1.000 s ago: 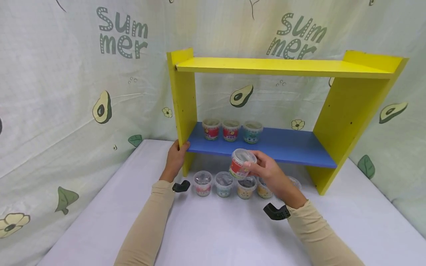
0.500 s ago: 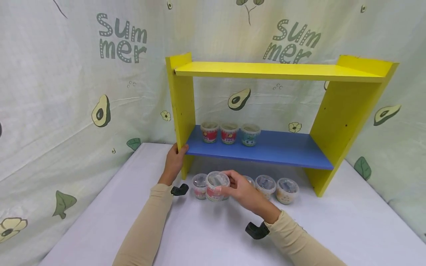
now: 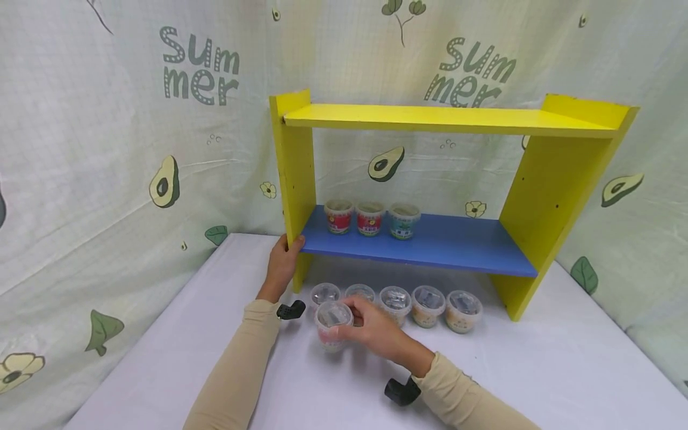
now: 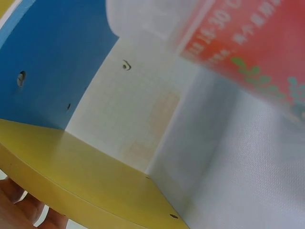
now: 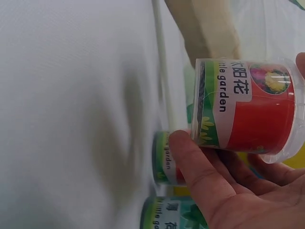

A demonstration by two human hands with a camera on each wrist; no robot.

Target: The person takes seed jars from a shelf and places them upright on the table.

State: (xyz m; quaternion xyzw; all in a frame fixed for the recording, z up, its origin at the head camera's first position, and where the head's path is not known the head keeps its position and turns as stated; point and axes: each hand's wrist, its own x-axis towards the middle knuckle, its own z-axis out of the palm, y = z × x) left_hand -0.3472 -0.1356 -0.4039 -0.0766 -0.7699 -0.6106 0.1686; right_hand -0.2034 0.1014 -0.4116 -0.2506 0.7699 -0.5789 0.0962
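Cup (image 3: pixel 324 338), red-labelled and lid up, is pinched between thumb and fingers of the right hand (image 3: pixel 376 331), which lies at its 3 o'clock in the head view. It hangs a little above the bench (image 3: pixel 322 397), just in front of the nearest of five lidded cups standing there in a row. Read from the held cup, that red cup (image 3: pixel 325 292) is at 12 o'clock, a teal cup (image 3: pixel 359 291) between 1 and 2, partly behind the right hand, and three orange-labelled cups (image 3: pixel 428 307) run on towards 3.

The left hand (image 3: pixel 279 263), between 10 and 11 o'clock, grips the yellow side panel (image 3: pixel 294 185), thumb on the near side and fingers wrapped behind. On the blue shelf (image 3: pixel 462 239), two red cups (image 3: pixel 369 221) and a mint cup (image 3: pixel 403 224) stand upright, spread from 12 to 1 o'clock. Beyond hangs a printed cloth (image 3: pixel 344 54).
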